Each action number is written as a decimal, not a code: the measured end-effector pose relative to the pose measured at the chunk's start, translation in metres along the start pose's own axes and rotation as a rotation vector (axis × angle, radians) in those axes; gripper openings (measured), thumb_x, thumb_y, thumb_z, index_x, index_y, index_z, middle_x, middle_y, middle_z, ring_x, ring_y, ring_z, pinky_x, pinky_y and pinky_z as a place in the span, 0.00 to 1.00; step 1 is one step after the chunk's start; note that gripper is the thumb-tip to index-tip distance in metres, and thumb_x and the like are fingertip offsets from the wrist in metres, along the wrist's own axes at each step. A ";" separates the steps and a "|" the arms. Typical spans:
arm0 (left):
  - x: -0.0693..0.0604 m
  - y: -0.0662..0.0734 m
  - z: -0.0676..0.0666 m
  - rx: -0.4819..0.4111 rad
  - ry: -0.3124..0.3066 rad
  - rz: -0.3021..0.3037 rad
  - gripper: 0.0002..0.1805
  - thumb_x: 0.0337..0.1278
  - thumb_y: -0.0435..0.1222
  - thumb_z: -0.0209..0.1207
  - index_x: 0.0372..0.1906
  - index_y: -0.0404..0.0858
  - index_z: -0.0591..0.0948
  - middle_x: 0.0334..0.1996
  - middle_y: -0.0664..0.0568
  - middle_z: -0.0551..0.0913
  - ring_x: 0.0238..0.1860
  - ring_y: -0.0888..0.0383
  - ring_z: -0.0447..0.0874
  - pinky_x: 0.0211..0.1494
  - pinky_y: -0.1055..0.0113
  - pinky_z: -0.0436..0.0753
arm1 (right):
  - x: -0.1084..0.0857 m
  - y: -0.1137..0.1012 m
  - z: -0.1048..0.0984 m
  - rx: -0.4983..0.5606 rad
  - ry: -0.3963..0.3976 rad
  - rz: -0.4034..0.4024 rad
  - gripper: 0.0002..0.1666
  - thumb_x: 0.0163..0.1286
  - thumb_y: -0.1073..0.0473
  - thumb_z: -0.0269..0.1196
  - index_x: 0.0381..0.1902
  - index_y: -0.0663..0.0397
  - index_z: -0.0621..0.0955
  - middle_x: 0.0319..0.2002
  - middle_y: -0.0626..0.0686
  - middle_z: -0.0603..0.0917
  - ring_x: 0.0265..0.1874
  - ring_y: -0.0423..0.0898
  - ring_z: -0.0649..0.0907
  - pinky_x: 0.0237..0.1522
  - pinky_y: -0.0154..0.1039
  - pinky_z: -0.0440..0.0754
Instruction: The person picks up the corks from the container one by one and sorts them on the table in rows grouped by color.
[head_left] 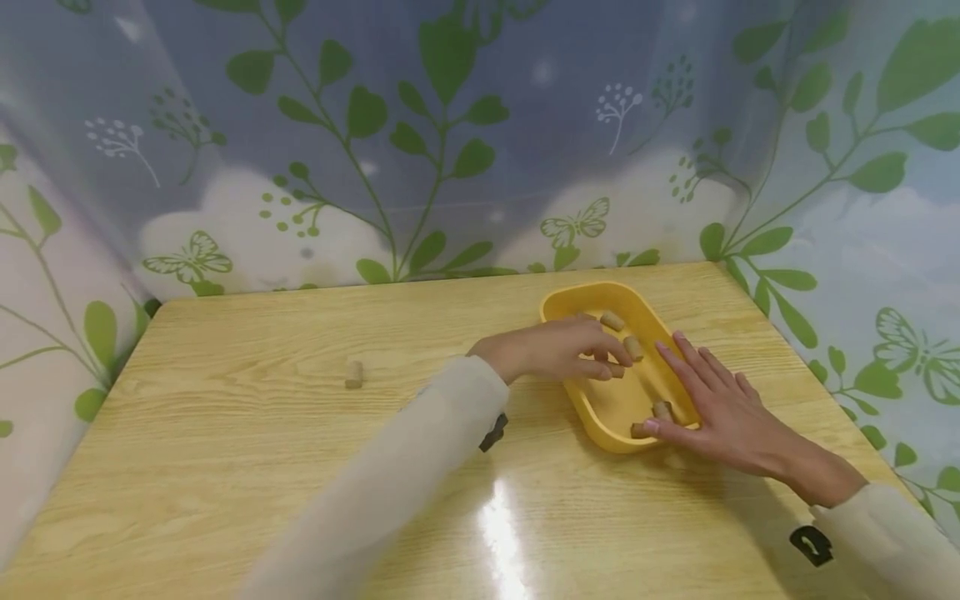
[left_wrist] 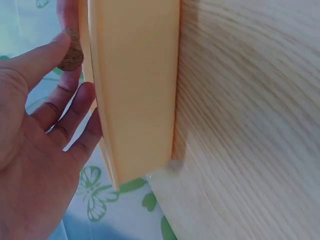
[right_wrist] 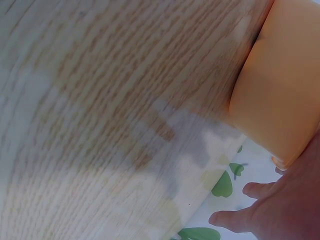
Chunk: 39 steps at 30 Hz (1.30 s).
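A yellow plastic tray (head_left: 600, 437) with rounded corners stands at the right of the table, with several corks inside, among them one cork (head_left: 612, 321) near its far end. My left hand (head_left: 558, 348) reaches over the tray's left rim and pinches a cork (left_wrist: 73, 52) between thumb and finger. On the right rim of the tray rests my right hand (head_left: 723, 414), its fingers spread and straight. The thumb of that hand lies across the near corner, beside two corks. A single cork (head_left: 354, 374) stands on the table well to the left.
The light wooden table (head_left: 225, 467) meets a curtain (head_left: 487, 167) printed with leaves and butterflies at its back. Similar cloth hangs along both sides. Black straps show at both sleeve cuffs.
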<state>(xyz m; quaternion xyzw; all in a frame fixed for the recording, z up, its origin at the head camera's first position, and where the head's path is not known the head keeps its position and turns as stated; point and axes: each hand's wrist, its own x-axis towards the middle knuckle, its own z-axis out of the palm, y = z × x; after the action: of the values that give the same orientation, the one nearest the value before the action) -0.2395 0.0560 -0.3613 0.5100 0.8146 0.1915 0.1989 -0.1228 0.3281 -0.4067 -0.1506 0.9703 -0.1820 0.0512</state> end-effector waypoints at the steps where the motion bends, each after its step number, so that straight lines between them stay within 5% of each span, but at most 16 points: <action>1: -0.003 -0.002 -0.001 -0.003 0.007 0.005 0.21 0.85 0.41 0.58 0.74 0.46 0.82 0.66 0.59 0.85 0.64 0.61 0.77 0.75 0.66 0.72 | 0.000 0.000 0.000 0.001 -0.001 -0.001 0.64 0.73 0.32 0.68 0.92 0.38 0.45 0.91 0.54 0.38 0.84 0.80 0.51 0.67 0.92 0.50; 17: -0.038 -0.010 -0.007 -0.157 0.204 -0.126 0.17 0.68 0.53 0.73 0.51 0.52 0.83 0.44 0.61 0.88 0.48 0.64 0.85 0.56 0.65 0.83 | 0.000 0.000 0.000 0.009 -0.005 0.003 0.64 0.74 0.33 0.68 0.92 0.38 0.44 0.91 0.54 0.38 0.84 0.80 0.50 0.68 0.92 0.49; 39: -0.096 -0.034 -0.008 -0.107 0.331 -0.179 0.11 0.71 0.49 0.72 0.46 0.51 0.84 0.44 0.64 0.89 0.54 0.54 0.86 0.64 0.60 0.83 | 0.000 0.002 0.001 0.018 0.002 -0.003 0.66 0.73 0.33 0.69 0.92 0.39 0.43 0.91 0.52 0.37 0.85 0.78 0.49 0.69 0.92 0.47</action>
<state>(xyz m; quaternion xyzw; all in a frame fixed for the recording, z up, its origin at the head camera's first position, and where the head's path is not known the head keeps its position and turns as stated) -0.2308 -0.0458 -0.3597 0.3857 0.8670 0.2973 0.1056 -0.1233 0.3295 -0.4080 -0.1513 0.9686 -0.1907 0.0515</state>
